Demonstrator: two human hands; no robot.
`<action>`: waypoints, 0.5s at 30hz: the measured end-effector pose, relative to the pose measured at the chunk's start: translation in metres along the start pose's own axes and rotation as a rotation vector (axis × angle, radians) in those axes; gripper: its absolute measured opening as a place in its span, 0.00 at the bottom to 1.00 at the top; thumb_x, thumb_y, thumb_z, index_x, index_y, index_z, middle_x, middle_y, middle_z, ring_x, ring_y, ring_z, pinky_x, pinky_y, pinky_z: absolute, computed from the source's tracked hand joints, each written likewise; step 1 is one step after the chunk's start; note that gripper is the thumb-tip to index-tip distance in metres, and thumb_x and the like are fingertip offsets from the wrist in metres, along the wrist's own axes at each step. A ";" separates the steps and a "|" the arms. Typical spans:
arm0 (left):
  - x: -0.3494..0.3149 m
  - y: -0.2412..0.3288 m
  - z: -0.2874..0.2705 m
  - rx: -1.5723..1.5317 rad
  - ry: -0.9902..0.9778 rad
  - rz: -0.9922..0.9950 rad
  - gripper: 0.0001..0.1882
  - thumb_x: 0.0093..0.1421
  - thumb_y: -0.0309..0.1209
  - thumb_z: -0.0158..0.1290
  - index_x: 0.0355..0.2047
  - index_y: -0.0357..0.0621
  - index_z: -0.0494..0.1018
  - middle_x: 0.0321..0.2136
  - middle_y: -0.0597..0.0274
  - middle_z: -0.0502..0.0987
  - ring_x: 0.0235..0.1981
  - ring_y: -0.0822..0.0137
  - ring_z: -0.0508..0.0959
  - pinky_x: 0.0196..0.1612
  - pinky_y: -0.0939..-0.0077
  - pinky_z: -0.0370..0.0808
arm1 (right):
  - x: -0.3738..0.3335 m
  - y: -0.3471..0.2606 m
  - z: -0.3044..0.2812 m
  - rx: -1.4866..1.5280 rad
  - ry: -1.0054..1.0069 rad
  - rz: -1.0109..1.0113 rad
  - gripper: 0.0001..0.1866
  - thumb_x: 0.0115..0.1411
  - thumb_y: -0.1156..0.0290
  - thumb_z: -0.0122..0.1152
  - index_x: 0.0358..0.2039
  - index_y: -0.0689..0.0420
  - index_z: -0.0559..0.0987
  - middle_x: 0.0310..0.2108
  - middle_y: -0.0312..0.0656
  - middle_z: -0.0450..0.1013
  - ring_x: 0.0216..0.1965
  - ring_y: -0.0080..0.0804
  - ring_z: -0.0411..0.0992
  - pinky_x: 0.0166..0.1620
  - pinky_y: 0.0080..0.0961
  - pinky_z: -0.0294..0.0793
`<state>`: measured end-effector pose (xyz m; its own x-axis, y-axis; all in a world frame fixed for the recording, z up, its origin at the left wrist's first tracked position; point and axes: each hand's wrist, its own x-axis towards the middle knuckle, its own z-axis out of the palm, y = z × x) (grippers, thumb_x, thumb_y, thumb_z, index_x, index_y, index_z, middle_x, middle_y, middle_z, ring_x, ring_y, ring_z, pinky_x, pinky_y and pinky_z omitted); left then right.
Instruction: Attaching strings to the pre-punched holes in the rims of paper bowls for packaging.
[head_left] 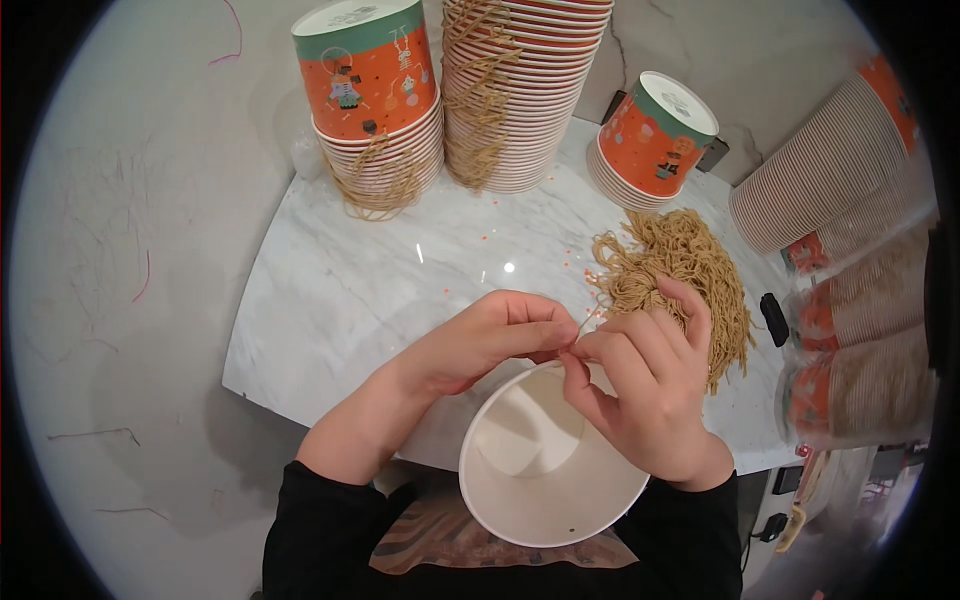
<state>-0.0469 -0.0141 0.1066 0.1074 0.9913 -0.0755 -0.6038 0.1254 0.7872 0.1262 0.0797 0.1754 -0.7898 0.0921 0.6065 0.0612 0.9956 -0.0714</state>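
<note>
A large white-lined paper bucket (545, 480) is tilted toward me at the table's front edge, its mouth facing up. A small dark hole shows near its lower rim. At the far rim my left hand (505, 335) is closed in a pinch. My right hand (650, 385) pinches at the same spot, its thumb inside the mouth and its little finger raised. A thin tan cord (590, 318) runs up from between the fingertips; its end is hidden. Just beyond my right hand lies a heap of tan cords (685, 265).
Behind stand a stack of orange and green buckets (365, 80) and a tall bucket stack (530, 100), both with cord handles hanging. A shorter stack (660, 140) is at back right. Wrapped stacks (860, 310) line the right. Orange bits dot the marbled table (330, 290).
</note>
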 end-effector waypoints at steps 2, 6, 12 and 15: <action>0.000 0.001 -0.001 0.026 -0.006 0.006 0.12 0.69 0.36 0.56 0.36 0.40 0.80 0.32 0.71 0.80 0.34 0.82 0.74 0.40 0.84 0.71 | -0.001 -0.001 0.001 -0.013 -0.001 -0.004 0.09 0.48 0.76 0.71 0.29 0.55 0.78 0.26 0.34 0.68 0.27 0.31 0.69 0.59 0.49 0.66; 0.001 0.001 -0.008 0.055 0.002 0.018 0.12 0.68 0.37 0.57 0.36 0.40 0.80 0.31 0.71 0.79 0.32 0.82 0.73 0.38 0.85 0.71 | -0.001 0.001 0.001 -0.002 -0.051 0.004 0.10 0.49 0.76 0.72 0.31 0.55 0.80 0.27 0.34 0.70 0.30 0.31 0.71 0.60 0.50 0.66; 0.003 0.000 -0.005 -0.037 0.121 -0.018 0.08 0.65 0.30 0.59 0.40 0.38 0.78 0.36 0.64 0.82 0.35 0.77 0.81 0.39 0.83 0.78 | 0.000 0.008 -0.002 0.042 -0.131 0.075 0.12 0.49 0.78 0.71 0.36 0.56 0.82 0.29 0.34 0.72 0.33 0.32 0.73 0.62 0.49 0.65; 0.005 -0.004 -0.006 -0.067 0.130 0.003 0.08 0.64 0.28 0.60 0.41 0.38 0.78 0.36 0.64 0.82 0.35 0.76 0.81 0.39 0.83 0.78 | 0.003 0.014 -0.001 0.127 -0.137 0.114 0.11 0.50 0.78 0.70 0.35 0.55 0.83 0.28 0.35 0.73 0.34 0.33 0.74 0.62 0.47 0.65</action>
<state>-0.0489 -0.0092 0.0998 0.0048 0.9879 -0.1550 -0.6557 0.1201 0.7454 0.1254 0.0936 0.1768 -0.8581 0.1919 0.4762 0.0844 0.9676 -0.2378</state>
